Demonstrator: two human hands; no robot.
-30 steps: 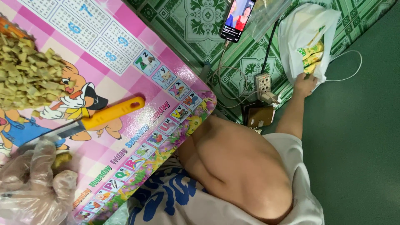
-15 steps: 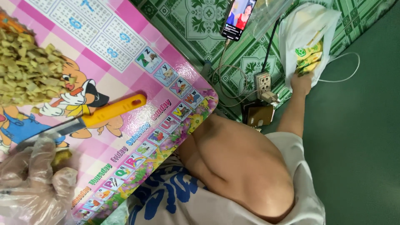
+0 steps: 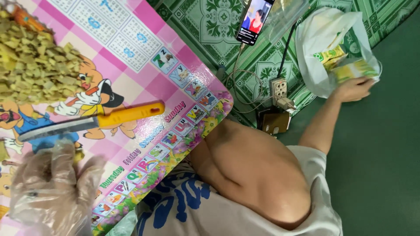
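Note:
My left hand [image 3: 50, 188] wears a thin clear plastic glove and rests with curled fingers on the pink cartoon-printed table [image 3: 183, 109], just below a knife [image 3: 96, 121] with a yellow handle. A small yellowish piece [image 3: 78, 155] peeks out beside its fingers. My right hand [image 3: 356, 87] is stretched out to a white plastic bag [image 3: 319, 39] on the floor, its fingers closed on a yellow-green packet [image 3: 356, 69] at the bag's mouth. A second yellow packet [image 3: 330, 56] lies inside the bag.
A heap of chopped yellowish pieces [image 3: 35, 70] lies on the table's upper left. On the green patterned mat [image 3: 205, 26] are a phone [image 3: 256, 19] playing video, its cable, a white power strip [image 3: 280, 89] and a brown box [image 3: 273, 123]. My bent knee [image 3: 253, 170] is beside the table.
My right hand has moved to the right at the bag's mouth, drawing the yellow-green packet out with it. The gloved left hand and the knife have stayed put.

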